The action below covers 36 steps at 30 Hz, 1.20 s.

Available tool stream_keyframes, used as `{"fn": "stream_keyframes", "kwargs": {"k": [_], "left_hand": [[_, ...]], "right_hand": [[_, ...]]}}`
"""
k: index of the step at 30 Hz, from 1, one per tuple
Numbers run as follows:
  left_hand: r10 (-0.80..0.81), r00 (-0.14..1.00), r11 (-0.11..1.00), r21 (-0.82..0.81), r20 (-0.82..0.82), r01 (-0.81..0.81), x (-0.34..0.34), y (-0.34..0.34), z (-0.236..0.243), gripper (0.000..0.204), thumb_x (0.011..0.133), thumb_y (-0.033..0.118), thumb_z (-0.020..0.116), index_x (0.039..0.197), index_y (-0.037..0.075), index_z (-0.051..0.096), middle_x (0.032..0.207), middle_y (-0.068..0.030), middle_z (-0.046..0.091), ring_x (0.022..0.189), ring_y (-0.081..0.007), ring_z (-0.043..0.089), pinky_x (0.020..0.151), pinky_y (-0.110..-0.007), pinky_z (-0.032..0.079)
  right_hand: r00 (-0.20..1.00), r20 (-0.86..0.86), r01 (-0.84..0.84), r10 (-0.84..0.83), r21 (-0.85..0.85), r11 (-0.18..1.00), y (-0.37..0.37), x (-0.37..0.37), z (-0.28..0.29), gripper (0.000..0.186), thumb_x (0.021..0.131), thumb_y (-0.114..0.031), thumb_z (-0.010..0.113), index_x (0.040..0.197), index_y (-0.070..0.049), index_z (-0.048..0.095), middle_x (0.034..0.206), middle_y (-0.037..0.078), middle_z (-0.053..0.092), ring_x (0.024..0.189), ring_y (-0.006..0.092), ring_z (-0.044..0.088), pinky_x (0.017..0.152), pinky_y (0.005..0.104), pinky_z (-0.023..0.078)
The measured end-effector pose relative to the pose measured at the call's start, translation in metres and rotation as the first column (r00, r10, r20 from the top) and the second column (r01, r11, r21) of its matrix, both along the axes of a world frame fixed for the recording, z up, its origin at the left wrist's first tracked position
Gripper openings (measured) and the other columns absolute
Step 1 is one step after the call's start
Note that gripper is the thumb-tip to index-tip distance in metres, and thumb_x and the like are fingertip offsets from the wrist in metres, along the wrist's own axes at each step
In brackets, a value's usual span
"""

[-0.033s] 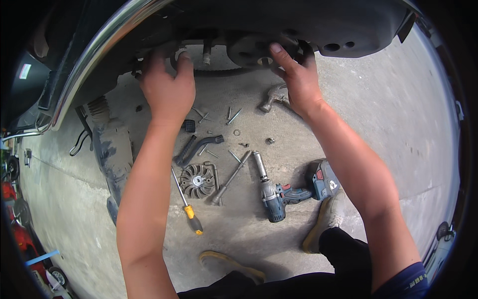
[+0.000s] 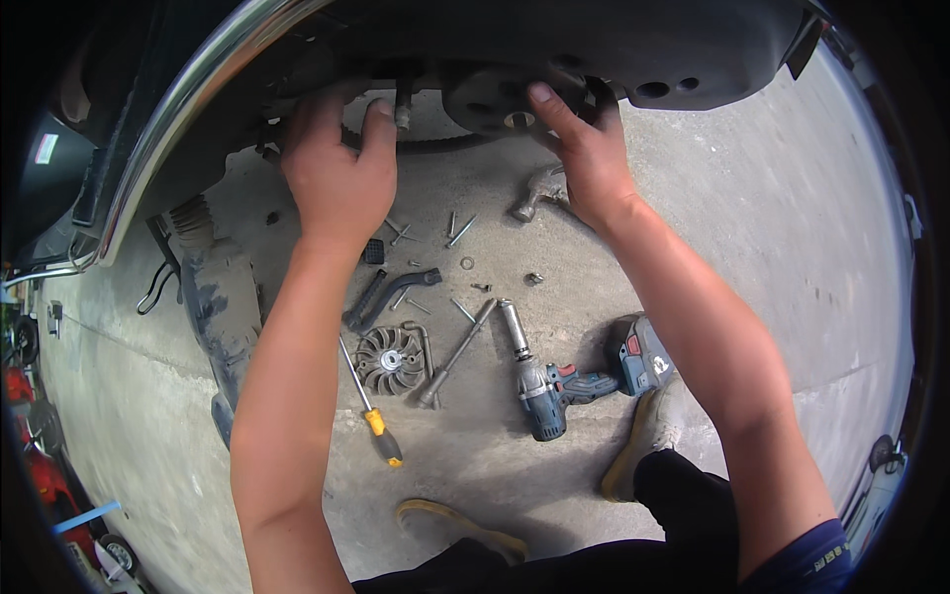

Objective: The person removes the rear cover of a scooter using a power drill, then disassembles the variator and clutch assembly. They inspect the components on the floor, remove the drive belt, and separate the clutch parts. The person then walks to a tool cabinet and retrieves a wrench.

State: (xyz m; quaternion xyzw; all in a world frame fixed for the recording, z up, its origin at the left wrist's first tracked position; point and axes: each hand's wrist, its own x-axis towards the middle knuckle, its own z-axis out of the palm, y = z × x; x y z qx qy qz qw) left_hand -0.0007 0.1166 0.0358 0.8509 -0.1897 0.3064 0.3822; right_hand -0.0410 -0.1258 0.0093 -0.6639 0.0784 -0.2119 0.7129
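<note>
Under the dark body of a vehicle (image 2: 465, 30), both my arms reach up. My right hand (image 2: 590, 163) grips the edge of a round black part (image 2: 480, 107), thumb on its face and fingers behind it. My left hand (image 2: 341, 173) is at the left, its thumb apart and beside a short metal shaft (image 2: 404, 104). Its fingertips disappear in shadow, so what they touch is hidden. A dark curved band, like a belt (image 2: 445, 146), runs from near the left thumb toward the round part. Below the right hand lies a hammer (image 2: 539, 193).
On the concrete floor lie a finned fan wheel (image 2: 389, 360), a yellow-and-black screwdriver (image 2: 381, 436), a socket wrench (image 2: 457, 356), a cordless impact wrench (image 2: 544, 396) and several loose bolts (image 2: 461, 231). A dirty plastic cover (image 2: 223, 307) rests at the left. My shoes (image 2: 643, 441) stand near the tools.
My left hand has shifted a little to the right, bringing its thumb closer to the metal shaft. The right hand keeps its grip on the round part.
</note>
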Motion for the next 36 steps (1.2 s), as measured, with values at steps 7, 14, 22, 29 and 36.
{"fn": "stream_keyframes", "kwargs": {"k": [7, 14, 22, 29, 36], "left_hand": [[0.061, 0.984, 0.772, 0.633, -0.165, 0.059, -0.005, -0.06, 0.043, 0.05, 0.086, 0.027, 0.079, 0.128, 0.002, 0.065, 0.126, -0.0215, 0.068, 0.118, -0.0408, 0.064, 0.106, -0.05, 0.046], [-0.096, 0.992, 0.832, 0.539, -0.088, 0.128, 0.005, -0.073, 0.043, 0.068, 0.08, 0.022, 0.085, 0.139, 0.003, 0.058, 0.135, -0.0239, 0.064, 0.126, -0.0439, 0.059, 0.107, -0.05, 0.047], [-0.14, 0.953, 0.818, 0.51, -0.27, 0.265, -0.006, -0.058, 0.049, 0.072, 0.077, 0.021, 0.089, 0.139, 0.003, 0.058, 0.135, -0.0229, 0.063, 0.126, -0.0435, 0.059, 0.106, -0.049, 0.048], [-0.284, 0.959, 0.825, 0.51, 0.004, 0.242, -0.026, -0.051, 0.042, 0.075, 0.07, 0.02, 0.09, 0.135, 0.0, 0.06, 0.126, -0.0183, 0.065, 0.12, -0.0391, 0.06, 0.107, -0.048, 0.045], [-0.367, 0.929, 0.841, 0.411, -0.042, 0.351, -0.085, -0.044, 0.042, 0.077, 0.068, 0.017, 0.09, 0.133, -0.006, 0.058, 0.118, -0.02, 0.064, 0.11, -0.0385, 0.061, 0.101, -0.049, 0.047]], "right_hand": [[0.992, 0.098, -0.089, 0.075, 0.147, 0.985, 0.006, -0.002, 0.012, 0.051, 0.087, -0.022, 0.085, 0.125, 0.002, 0.061, 0.113, 0.008, 0.071, 0.105, 0.0206, 0.066, 0.096, 0.0319, 0.052], [0.996, -0.026, -0.073, 0.086, 0.32, 0.945, 0.016, -0.01, 0.032, 0.04, 0.086, -0.02, 0.085, 0.118, -0.007, 0.066, 0.111, 0.007, 0.071, 0.101, 0.0223, 0.067, 0.075, 0.0418, 0.056], [0.976, -0.11, -0.128, 0.186, 0.399, 0.908, 0.011, -0.025, 0.026, 0.082, 0.082, -0.02, 0.089, 0.146, -0.009, 0.04, 0.131, 0.012, 0.061, 0.118, 0.0287, 0.062, 0.088, 0.0481, 0.055], [0.949, -0.108, -0.234, 0.296, 0.387, 0.892, 0.002, -0.053, 0.029, 0.102, 0.08, -0.02, 0.091, 0.157, -0.007, 0.025, 0.134, 0.015, 0.058, 0.12, 0.0279, 0.061, 0.09, 0.0447, 0.055], [0.898, -0.215, -0.3, 0.384, 0.339, 0.892, -0.01, -0.104, 0.047, 0.107, 0.08, -0.023, 0.092, 0.159, -0.001, 0.024, 0.135, 0.018, 0.057, 0.119, 0.0287, 0.063, 0.089, 0.0413, 0.06]]}}
